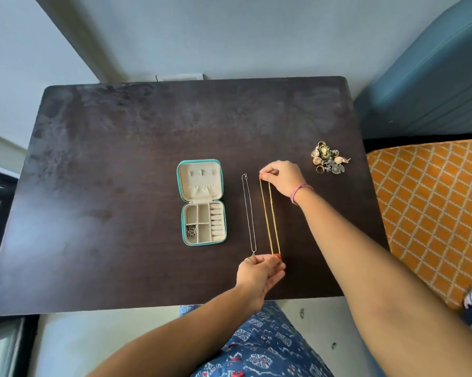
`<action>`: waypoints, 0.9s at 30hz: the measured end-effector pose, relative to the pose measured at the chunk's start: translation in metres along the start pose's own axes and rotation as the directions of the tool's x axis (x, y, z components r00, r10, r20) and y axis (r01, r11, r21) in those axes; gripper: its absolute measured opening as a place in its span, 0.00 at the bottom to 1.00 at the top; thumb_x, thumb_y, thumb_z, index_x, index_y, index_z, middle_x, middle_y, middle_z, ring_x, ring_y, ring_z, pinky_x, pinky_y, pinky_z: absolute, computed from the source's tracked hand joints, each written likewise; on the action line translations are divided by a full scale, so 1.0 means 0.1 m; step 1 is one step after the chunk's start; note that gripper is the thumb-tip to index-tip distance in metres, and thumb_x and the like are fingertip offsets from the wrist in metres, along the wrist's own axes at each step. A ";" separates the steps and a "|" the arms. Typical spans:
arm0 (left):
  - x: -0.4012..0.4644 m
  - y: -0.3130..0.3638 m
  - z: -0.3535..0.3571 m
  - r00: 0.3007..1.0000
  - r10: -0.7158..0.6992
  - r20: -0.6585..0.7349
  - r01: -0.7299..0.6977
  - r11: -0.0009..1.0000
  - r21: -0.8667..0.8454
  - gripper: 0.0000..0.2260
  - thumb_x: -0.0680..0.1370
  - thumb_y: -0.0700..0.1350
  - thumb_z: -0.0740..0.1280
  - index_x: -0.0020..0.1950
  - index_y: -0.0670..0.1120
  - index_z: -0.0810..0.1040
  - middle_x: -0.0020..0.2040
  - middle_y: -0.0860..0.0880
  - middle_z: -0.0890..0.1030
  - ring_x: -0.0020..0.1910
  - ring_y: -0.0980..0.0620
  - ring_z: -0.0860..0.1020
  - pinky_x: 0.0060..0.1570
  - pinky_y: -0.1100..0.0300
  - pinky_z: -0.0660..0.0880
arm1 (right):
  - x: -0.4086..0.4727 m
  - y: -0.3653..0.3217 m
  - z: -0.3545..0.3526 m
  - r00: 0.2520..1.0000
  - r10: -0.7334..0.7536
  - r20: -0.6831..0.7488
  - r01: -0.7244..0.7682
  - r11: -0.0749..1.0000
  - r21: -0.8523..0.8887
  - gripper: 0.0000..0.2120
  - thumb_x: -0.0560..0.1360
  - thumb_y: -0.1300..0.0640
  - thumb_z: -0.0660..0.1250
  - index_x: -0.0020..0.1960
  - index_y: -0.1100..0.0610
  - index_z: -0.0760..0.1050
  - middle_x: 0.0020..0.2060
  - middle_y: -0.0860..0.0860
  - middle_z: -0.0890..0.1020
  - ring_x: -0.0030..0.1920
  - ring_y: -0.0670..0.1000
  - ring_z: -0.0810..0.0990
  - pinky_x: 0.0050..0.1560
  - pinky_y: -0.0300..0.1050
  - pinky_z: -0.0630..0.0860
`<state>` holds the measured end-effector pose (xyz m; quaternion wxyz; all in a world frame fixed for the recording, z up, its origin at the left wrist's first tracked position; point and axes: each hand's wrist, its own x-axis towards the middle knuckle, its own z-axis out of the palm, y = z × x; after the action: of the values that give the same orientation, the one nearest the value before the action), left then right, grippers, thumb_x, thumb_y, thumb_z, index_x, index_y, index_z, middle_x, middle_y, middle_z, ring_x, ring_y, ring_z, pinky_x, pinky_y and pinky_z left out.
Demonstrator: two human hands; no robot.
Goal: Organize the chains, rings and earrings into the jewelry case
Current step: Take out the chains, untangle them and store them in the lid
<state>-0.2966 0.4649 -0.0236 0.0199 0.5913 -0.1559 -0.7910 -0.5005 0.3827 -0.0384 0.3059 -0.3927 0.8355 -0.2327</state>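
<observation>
On a dark brown wooden table (120, 159), a long gold chain (270, 216) stretched taut in a narrow doubled loop, running near to far just right of centre. Far end pinched between thumb and fingertips of the right hand (282, 176), fingers curled down over it; pink band (300, 191) around that wrist. Near end pinched by the left hand (259, 272), thumb and forefinger closed on the chain, remaining fingers loosely curved beneath.

Just left of the gold chain and parallel to it, a thin silver chain (249, 213) laid flat on the table as a slim loop, its near end close by the left hand's fingertips; whether touched, cannot tell.

Further left, a small teal zip-around jewelry case (202, 202) lying open, cream lining inside. Lid half on the far side, with a gathered pouch and small tabs. Base half on the near side, split into square compartments at left and a column of padded ring rolls at right. A coiled silver-toned piece (191, 231) sitting in the near-left compartment.

Far right on the table, well apart from the case, a small heap of gold and silver-toned rings and earrings (328, 157).

Beyond the table's right edge, an orange cushion with white lattice pattern (433, 213); beyond it, a teal upholstered seat (433, 77). Blue patterned fabric (262, 349) at the near edge, between the forearms.
</observation>
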 end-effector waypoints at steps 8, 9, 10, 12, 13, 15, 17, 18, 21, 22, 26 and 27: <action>0.12 -0.13 -0.05 0.992 0.026 -0.121 -0.027 1.000 -0.007 0.06 0.74 0.37 0.72 0.47 0.39 0.76 0.45 0.41 0.84 0.44 0.50 0.85 0.44 0.57 0.82 | 0.01 0.14 0.19 0.999 -0.030 -0.023 0.030 1.000 0.009 0.06 0.74 0.54 0.71 0.50 0.52 0.83 0.42 0.46 0.76 0.41 0.44 0.76 0.49 0.38 0.73; 0.13 -0.13 -0.06 0.990 0.033 -0.139 -0.033 0.999 0.000 0.06 0.74 0.37 0.72 0.47 0.39 0.76 0.44 0.41 0.84 0.43 0.50 0.85 0.44 0.58 0.82 | 0.00 0.15 0.19 0.999 -0.027 -0.035 0.028 0.999 0.023 0.06 0.73 0.54 0.71 0.50 0.52 0.83 0.42 0.46 0.76 0.40 0.44 0.75 0.48 0.37 0.72; 0.14 -0.14 -0.06 0.987 0.040 -0.157 -0.039 0.999 0.014 0.06 0.74 0.37 0.72 0.47 0.39 0.76 0.44 0.41 0.85 0.43 0.51 0.85 0.43 0.58 0.82 | -0.01 0.16 0.20 0.999 -0.023 -0.045 0.025 0.999 0.037 0.06 0.73 0.55 0.72 0.50 0.52 0.83 0.41 0.46 0.76 0.40 0.43 0.75 0.47 0.36 0.72; 0.14 -0.14 -0.06 0.983 0.057 -0.176 -0.050 0.998 0.042 0.07 0.74 0.38 0.72 0.48 0.39 0.76 0.44 0.41 0.85 0.42 0.51 0.85 0.43 0.57 0.82 | -0.01 0.17 0.21 0.998 -0.021 -0.060 0.024 0.998 0.050 0.06 0.73 0.56 0.72 0.50 0.53 0.83 0.41 0.46 0.77 0.39 0.43 0.75 0.48 0.36 0.73; 0.14 -0.14 -0.06 0.981 0.065 -0.181 -0.057 0.997 0.051 0.07 0.74 0.38 0.73 0.49 0.39 0.77 0.44 0.41 0.85 0.42 0.51 0.85 0.43 0.57 0.82 | -0.01 0.17 0.22 0.998 -0.024 -0.065 0.027 0.998 0.051 0.06 0.73 0.56 0.72 0.50 0.53 0.83 0.41 0.47 0.77 0.39 0.44 0.75 0.48 0.37 0.74; 0.14 -0.14 -0.06 0.980 0.079 -0.184 -0.067 0.995 0.069 0.08 0.74 0.39 0.73 0.49 0.39 0.77 0.44 0.42 0.85 0.41 0.51 0.85 0.43 0.57 0.82 | -0.01 0.17 0.23 0.997 -0.025 -0.072 0.028 0.998 0.048 0.06 0.73 0.55 0.72 0.50 0.53 0.83 0.42 0.47 0.77 0.40 0.44 0.76 0.48 0.37 0.74; 0.14 -0.13 -0.05 0.979 0.086 -0.184 -0.070 0.993 0.094 0.09 0.74 0.40 0.73 0.50 0.39 0.77 0.43 0.43 0.85 0.40 0.51 0.85 0.42 0.56 0.82 | 0.00 0.17 0.24 0.997 -0.025 -0.074 0.028 0.999 0.042 0.06 0.73 0.55 0.71 0.50 0.53 0.83 0.43 0.48 0.77 0.41 0.45 0.76 0.47 0.37 0.74; 0.14 -0.13 -0.05 0.979 0.090 -0.185 -0.070 0.991 0.110 0.10 0.74 0.40 0.73 0.51 0.39 0.77 0.43 0.44 0.85 0.40 0.51 0.85 0.41 0.56 0.82 | 0.01 0.17 0.24 0.997 -0.027 -0.073 0.030 0.999 0.039 0.06 0.73 0.55 0.71 0.50 0.52 0.83 0.43 0.48 0.77 0.41 0.45 0.76 0.47 0.37 0.73; 0.15 -0.14 -0.05 0.977 0.109 -0.185 -0.078 0.983 0.169 0.11 0.74 0.42 0.73 0.51 0.39 0.77 0.43 0.45 0.85 0.39 0.52 0.85 0.40 0.56 0.82 | 0.01 0.17 0.25 0.997 -0.031 -0.071 0.034 0.999 0.035 0.06 0.73 0.55 0.71 0.50 0.52 0.83 0.43 0.48 0.77 0.41 0.45 0.76 0.47 0.36 0.73; 0.15 -0.14 -0.06 0.976 0.119 -0.183 -0.084 0.978 0.190 0.11 0.74 0.43 0.73 0.51 0.39 0.77 0.43 0.46 0.85 0.39 0.52 0.85 0.40 0.55 0.83 | 0.01 0.17 0.24 0.997 -0.033 -0.070 0.035 0.999 0.032 0.06 0.74 0.55 0.71 0.50 0.52 0.83 0.43 0.48 0.76 0.41 0.45 0.76 0.47 0.36 0.72; 0.14 -0.13 -0.08 0.974 0.148 -0.174 -0.097 0.958 0.268 0.10 0.74 0.45 0.73 0.50 0.41 0.77 0.42 0.47 0.85 0.38 0.53 0.85 0.40 0.55 0.83 | 0.01 0.18 0.25 0.996 -0.052 -0.066 0.053 0.999 0.004 0.06 0.74 0.55 0.70 0.51 0.52 0.83 0.43 0.49 0.76 0.41 0.46 0.76 0.47 0.36 0.72; 0.14 -0.12 -0.08 0.973 0.152 -0.171 -0.098 0.953 0.288 0.10 0.74 0.45 0.73 0.50 0.41 0.77 0.42 0.47 0.85 0.38 0.53 0.85 0.40 0.55 0.83 | 0.01 0.17 0.25 0.996 -0.055 -0.065 0.055 0.999 -0.003 0.06 0.74 0.56 0.70 0.51 0.52 0.83 0.43 0.49 0.76 0.42 0.46 0.76 0.48 0.37 0.72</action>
<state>-0.2909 0.4717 -0.0419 0.0020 0.6504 -0.3000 -0.6978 -0.4925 0.3882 -0.0675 0.2718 -0.4078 0.8341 -0.2533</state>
